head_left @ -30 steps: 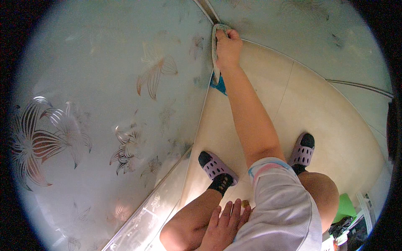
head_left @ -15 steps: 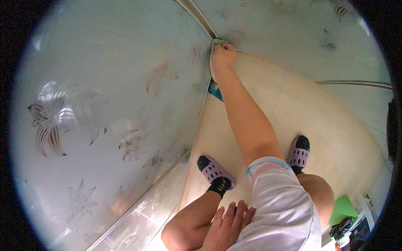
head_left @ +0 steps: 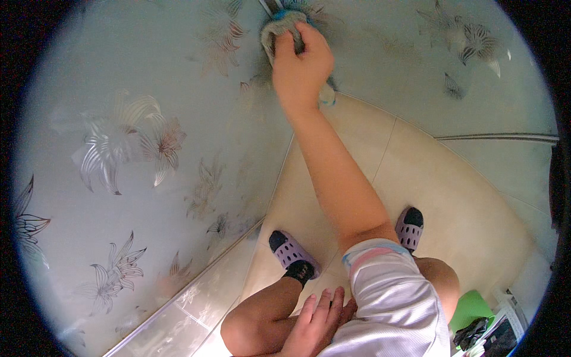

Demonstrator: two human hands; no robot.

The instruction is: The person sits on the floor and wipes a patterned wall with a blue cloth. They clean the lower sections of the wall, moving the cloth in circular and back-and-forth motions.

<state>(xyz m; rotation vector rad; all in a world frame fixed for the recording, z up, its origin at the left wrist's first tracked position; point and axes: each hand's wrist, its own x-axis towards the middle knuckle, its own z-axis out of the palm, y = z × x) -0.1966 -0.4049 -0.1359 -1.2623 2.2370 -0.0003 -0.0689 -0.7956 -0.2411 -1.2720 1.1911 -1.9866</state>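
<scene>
My right hand (head_left: 304,62) is at the top middle, its arm stretched far out in front of me. Its fingers are closed on a damp-looking grey cloth (head_left: 276,27) with blue patches. The cloth is pressed against the corner where two frosted panels meet, over a metal corner strip (head_left: 270,6). A loose end of the cloth hangs below the wrist, beside the panel on the right. My left hand (head_left: 318,321) rests near my bent knee at the bottom, fingers stretched out, holding nothing.
A frosted panel with leaf and flower patterns (head_left: 131,143) fills the left side; another patterned panel (head_left: 404,59) curves across the far right. Beige tiled floor (head_left: 357,149) lies under my purple clogs (head_left: 291,250). A green item (head_left: 473,309) and a black plastic bag (head_left: 470,334) are at the lower right.
My right hand has moved up the corner with the cloth, away from the floor. My left hand stays near my knee. The view has shifted slightly.
</scene>
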